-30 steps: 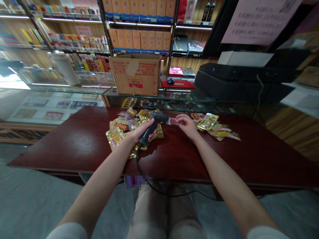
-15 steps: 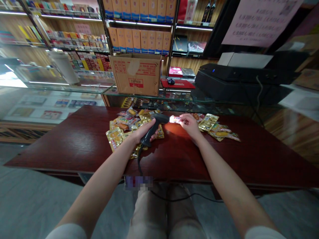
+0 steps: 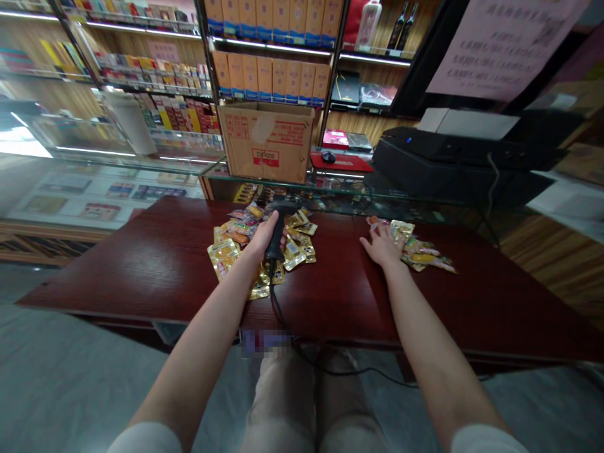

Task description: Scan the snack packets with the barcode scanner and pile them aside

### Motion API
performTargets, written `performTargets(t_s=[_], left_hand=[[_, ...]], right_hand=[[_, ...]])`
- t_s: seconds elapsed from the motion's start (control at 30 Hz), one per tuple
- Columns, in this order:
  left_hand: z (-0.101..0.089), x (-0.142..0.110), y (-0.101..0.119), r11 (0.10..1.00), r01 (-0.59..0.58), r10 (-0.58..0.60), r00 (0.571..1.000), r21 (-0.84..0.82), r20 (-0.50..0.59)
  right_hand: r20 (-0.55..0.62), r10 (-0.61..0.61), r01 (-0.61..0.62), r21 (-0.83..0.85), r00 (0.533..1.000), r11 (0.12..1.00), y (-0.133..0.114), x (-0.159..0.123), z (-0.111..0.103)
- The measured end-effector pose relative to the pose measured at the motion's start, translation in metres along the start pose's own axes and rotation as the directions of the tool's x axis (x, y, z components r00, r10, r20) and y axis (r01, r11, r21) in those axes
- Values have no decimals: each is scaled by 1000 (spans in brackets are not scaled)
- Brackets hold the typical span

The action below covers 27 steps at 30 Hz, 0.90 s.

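My left hand (image 3: 262,239) is wrapped around the grip of a black handheld barcode scanner (image 3: 275,233), whose head points away over a heap of gold and clear snack packets (image 3: 264,251). A black cable (image 3: 279,311) runs from the scanner's butt toward me and over the table edge. My right hand (image 3: 383,246) lies palm down with its fingers apart. Its fingertips touch or nearly touch a smaller group of snack packets (image 3: 415,246) at the right.
The packets lie on a dark red wooden table (image 3: 141,264), with my knees below its near edge. Behind it stands a glass counter (image 3: 330,189) carrying a cardboard box (image 3: 267,141), a computer mouse (image 3: 329,156) on a red mat, and a black machine (image 3: 453,160). Stocked shelves rise behind.
My right hand has moved right to the smaller group, and the small red-and-white packet is gone from it. My left hand has drawn the scanner left, over the larger heap.
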<state>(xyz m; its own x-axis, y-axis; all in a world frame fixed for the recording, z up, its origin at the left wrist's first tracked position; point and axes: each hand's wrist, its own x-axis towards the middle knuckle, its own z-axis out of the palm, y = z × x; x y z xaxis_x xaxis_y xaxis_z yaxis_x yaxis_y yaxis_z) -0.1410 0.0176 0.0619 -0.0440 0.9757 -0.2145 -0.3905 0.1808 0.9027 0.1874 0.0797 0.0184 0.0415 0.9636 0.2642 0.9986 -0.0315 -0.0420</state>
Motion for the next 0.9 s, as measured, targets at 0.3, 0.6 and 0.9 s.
performTargets(t_s=[0.3, 0.6, 0.9], left_hand=[[-5, -2, 6, 999, -13, 12, 1000, -34, -16], [-5, -10, 6, 998, -65, 65, 997, -8, 35], [2, -10, 4, 1000, -17, 18, 989, -4, 146]], right_hand=[[-221, -171, 239, 330, 960, 914, -33, 7, 7], [118, -112, 49, 441, 987, 896, -145, 32, 18], [95, -30, -63, 834, 995, 549, -89, 32, 33]])
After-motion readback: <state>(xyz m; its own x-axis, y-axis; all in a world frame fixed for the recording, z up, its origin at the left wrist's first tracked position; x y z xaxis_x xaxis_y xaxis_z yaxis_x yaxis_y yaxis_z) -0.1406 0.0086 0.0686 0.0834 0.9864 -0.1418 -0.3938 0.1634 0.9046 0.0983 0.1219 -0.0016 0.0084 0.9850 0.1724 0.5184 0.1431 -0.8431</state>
